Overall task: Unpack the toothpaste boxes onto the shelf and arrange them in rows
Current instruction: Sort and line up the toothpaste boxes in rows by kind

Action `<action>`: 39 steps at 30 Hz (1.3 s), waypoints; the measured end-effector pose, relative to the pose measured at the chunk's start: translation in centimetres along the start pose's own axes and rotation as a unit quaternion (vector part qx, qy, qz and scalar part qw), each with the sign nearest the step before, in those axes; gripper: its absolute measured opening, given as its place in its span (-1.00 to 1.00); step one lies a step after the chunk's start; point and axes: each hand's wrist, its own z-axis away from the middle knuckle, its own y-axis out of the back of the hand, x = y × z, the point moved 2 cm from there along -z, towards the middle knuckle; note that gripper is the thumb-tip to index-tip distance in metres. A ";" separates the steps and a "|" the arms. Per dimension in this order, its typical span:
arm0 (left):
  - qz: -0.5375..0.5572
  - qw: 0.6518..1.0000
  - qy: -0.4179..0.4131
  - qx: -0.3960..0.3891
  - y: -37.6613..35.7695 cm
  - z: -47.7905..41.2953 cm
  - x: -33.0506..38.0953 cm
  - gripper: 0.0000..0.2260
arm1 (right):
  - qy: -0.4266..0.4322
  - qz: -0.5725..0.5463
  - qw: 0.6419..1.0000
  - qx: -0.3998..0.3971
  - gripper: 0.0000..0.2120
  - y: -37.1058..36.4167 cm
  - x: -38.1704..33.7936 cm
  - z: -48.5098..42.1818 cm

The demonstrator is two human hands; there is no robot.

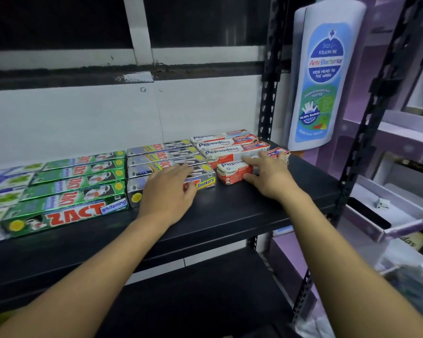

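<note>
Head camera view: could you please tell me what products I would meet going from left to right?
First the blue-and-white boxes → green Zact Whitening boxes → silver Zact Smokers boxes → red-and-white Pepsodent boxes → Follow Me wash bottle.

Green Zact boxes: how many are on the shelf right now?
4. Front green box, then second, third and back behind it, all left of the silver boxes. A lower layer, if any, is hidden.
</note>
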 end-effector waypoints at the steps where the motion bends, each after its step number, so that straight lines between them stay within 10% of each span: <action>1: 0.000 1.000 0.001 -0.001 -0.1 0.0 -0.1 -0.66 | -0.003 0.014 1.000 0.007 -0.50 -0.2 -0.2 -0.3; 39: -0.046 0.999 0.023 0.006 0.0 0.0 -0.1 -0.58 | 0.065 0.051 0.993 0.084 -0.56 -2.1 -1.3 -0.1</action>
